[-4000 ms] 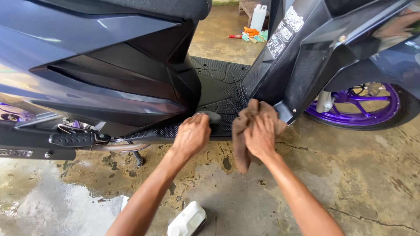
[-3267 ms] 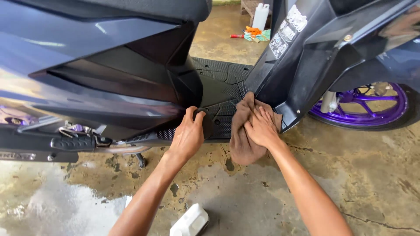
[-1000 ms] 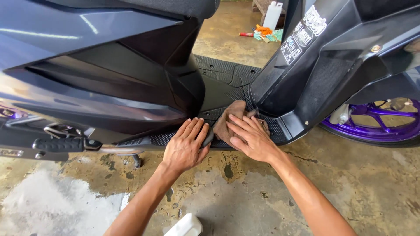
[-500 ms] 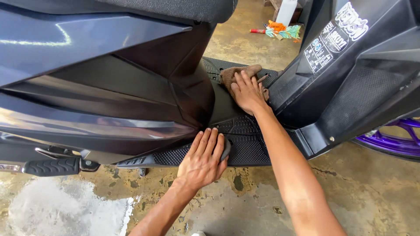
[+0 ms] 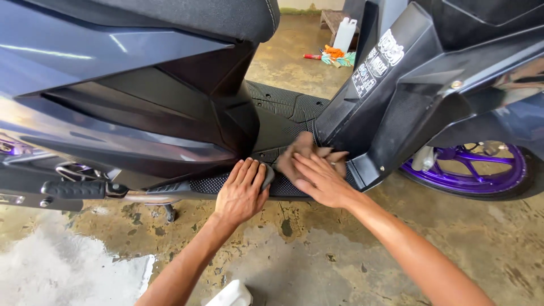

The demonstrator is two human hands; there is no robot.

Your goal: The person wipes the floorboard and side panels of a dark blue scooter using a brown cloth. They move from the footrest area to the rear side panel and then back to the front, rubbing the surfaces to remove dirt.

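The right hand [image 5: 320,180] lies flat, fingers [image 5: 306,165] spread open, pressing a crumpled brown cleaning cloth [image 5: 297,153] against the black textured footboard [image 5: 283,107] of a dark blue-grey scooter [image 5: 124,102]. The cloth sits at the near edge of the footboard, tucked close beside the black front leg-shield panel [image 5: 391,107], and is partly covered by the hand. The left hand [image 5: 241,192] rests just beside it, palm down on the footboard's rim, fingers extended together and curled lightly over the edge, holding nothing (it looks like a brace rather than a grip).

By the look of it, the step in hand is wiping the footboard's near corner, where it meets the leg shield. A next stroke would call for firm downward pressure, so the cloth works into the ribbed pattern and does not bunch against the panel, while the left hand steadies the body.

Behind the leg shield a purple-rimmed front wheel [image 5: 470,173] stands on the stained concrete floor [image 5: 351,255]. A black passenger foot peg [image 5: 73,188] juts out at the left, above a wet, foamy patch [image 5: 62,272]. The top of a white plastic bottle [image 5: 229,294] shows at the lower edge, and a white jug [image 5: 344,34] stands well apart beyond the scooter.
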